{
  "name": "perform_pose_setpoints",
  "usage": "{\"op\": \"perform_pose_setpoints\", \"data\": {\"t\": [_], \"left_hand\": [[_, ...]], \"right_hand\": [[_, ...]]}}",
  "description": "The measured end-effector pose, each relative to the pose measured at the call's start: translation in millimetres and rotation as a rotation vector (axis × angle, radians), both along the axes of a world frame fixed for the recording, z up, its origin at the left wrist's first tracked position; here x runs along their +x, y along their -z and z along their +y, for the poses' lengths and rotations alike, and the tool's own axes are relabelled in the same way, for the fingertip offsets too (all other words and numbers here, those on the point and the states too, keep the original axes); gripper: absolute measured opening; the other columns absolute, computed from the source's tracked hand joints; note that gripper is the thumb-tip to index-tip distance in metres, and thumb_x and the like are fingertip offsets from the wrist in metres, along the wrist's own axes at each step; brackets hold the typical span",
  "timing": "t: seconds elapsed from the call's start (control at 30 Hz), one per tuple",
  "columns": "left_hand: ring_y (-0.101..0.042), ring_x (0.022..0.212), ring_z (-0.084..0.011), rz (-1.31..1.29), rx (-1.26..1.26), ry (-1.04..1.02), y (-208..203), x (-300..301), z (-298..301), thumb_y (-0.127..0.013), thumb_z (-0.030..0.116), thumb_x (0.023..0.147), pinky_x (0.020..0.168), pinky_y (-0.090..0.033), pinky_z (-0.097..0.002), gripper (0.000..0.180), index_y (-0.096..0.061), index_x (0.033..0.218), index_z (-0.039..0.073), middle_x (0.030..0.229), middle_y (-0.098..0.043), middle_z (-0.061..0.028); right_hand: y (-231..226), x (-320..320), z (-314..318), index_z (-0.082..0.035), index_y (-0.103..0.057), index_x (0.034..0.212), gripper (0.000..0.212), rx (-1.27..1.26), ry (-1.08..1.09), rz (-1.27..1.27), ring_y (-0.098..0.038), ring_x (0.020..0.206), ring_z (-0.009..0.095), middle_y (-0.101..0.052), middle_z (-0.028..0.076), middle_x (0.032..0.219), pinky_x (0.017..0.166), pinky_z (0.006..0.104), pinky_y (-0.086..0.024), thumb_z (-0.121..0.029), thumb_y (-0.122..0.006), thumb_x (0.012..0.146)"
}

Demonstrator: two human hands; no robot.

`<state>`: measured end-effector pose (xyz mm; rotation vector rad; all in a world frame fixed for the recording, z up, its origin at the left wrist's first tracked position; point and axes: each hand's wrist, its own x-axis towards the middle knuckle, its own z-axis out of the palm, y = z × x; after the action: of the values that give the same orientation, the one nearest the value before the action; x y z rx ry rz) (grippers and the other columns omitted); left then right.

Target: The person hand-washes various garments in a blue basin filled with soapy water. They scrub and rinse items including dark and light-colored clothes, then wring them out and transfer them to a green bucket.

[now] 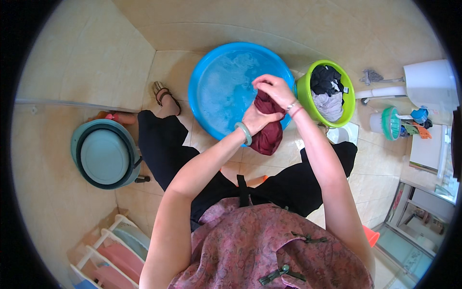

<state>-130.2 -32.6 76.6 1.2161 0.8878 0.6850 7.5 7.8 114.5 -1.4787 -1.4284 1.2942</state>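
Observation:
A bunched dark red cloth (267, 137) hangs between my hands at the near right rim of a large blue basin (195, 82). The basin holds water with pale suds on it. My left hand (260, 118), with a jade-coloured bangle at the wrist, is closed round the middle of the cloth. Above it, my right hand (275, 90) bends over the cloth's upper end; its fingers curl round it, and part of the grip is hidden. The lower part of the cloth droops outside the basin, toward me.
A green bucket (350, 91) with dark and grey clothes stands right of the basin. At the left are stacked grey-green basins (105, 156); below them, a white rack (103, 236). A white pipe (385, 92) and a small mesh-covered bin (391, 123) are at the right.

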Motion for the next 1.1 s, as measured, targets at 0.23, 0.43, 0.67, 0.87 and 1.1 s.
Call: {"op": "perform_pose_setpoints", "data": {"t": [0.23,0.43,0.67,0.87,1.1], "left_hand": [[-0.062,0.105,-0.0205,-0.69,-0.838,-0.153,-35,7,19,-0.06,0.043,0.089,0.095,-0.049,-0.0387,0.048,-0.055,0.125,0.011,0.119,-0.063,-0.0074],[-0.061,0.103,-0.0231,-0.826,-0.805,-0.36,-36,34,23,-0.061,0.047,0.087,0.094,-0.049,-0.0398,0.049,-0.055,0.12,0.011,0.116,-0.063,-0.0079],[-0.057,0.108,-0.019,-0.625,-0.161,-0.559,-85,39,5,-0.076,0.018,0.08,0.094,-0.046,-0.0345,0.052,-0.051,0.124,0.004,0.119,-0.059,-0.0076],[-0.058,0.107,-0.0301,-0.106,0.487,-0.424,-95,25,10,-0.084,0.025,0.062,0.092,-0.047,-0.0387,0.078,-0.043,0.124,0.001,0.116,-0.057,-0.0171],[-0.056,0.105,-0.0348,-0.163,0.71,-0.23,-75,10,5,-0.087,0.027,0.055,0.093,-0.044,-0.0425,0.09,-0.043,0.128,0.001,0.116,-0.055,-0.0165]], "right_hand": [[-64,12,-71,-0.008,-0.061,0.123,0.043,0.525,0.047,-0.303,-0.044,0.128,0.029,-0.05,0.011,0.137,0.107,0.0398,-0.033,-0.029,-0.065,0.086],[-39,-27,-94,-0.004,-0.039,0.14,0.079,0.616,0.452,-0.023,-0.039,0.132,0.027,-0.036,0.013,0.147,0.109,0.04,-0.031,-0.036,-0.075,0.078],[-33,-29,-75,-0.009,-0.048,0.131,0.053,0.032,0.768,1.08,-0.056,0.111,0.023,-0.055,0.008,0.126,0.096,0.0397,-0.045,-0.047,-0.052,0.095],[-29,-23,-73,-0.012,-0.047,0.134,0.051,-0.158,0.498,1.408,-0.052,0.121,0.026,-0.052,0.009,0.135,0.104,0.0426,-0.041,-0.046,-0.041,0.096],[2,-26,-69,-0.008,-0.045,0.131,0.062,-0.129,0.198,1.495,-0.047,0.123,0.032,-0.047,0.013,0.135,0.106,0.046,-0.038,-0.055,-0.045,0.091]]}}
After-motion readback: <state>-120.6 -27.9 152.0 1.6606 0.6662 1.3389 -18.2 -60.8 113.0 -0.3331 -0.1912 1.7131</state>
